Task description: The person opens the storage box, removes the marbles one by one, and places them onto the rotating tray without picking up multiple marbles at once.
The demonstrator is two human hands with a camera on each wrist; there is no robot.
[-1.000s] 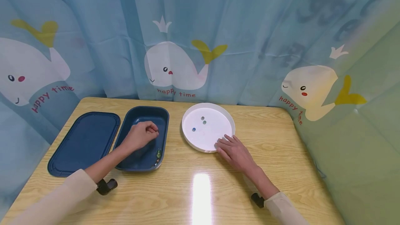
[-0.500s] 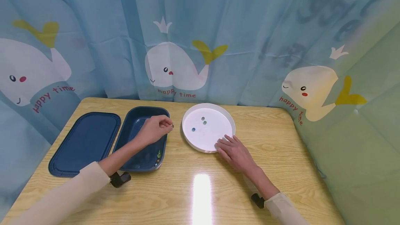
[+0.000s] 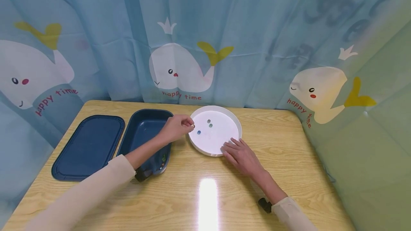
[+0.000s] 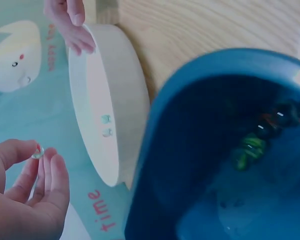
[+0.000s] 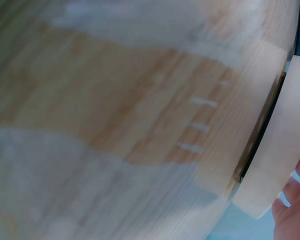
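In the head view my left hand (image 3: 177,128) pinches a small glass marble (image 4: 37,151) between thumb and fingertips, at the left rim of a round white tray (image 3: 221,126). The left wrist view shows the marble as clear with a red streak. Three marbles lie apart in the tray, one of them a blue marble (image 3: 199,132). My right hand (image 3: 240,157) rests on the tray's near right edge, fingers extended over the rim. A deep blue bin (image 3: 146,126) stands below my left forearm; several marbles, including a green one (image 4: 254,145), lie along its near right side.
A flat blue lid (image 3: 88,145) lies left of the bin on the wooden table (image 3: 273,134). Behind the table hangs a blue curtain (image 3: 257,27) with whale prints. A bright reflection shows on the table's near part.
My left hand has lifted the marble out of the blue bin and carried it right, over the bin's edge, to the white tray's left rim. My right hand has stayed in place.
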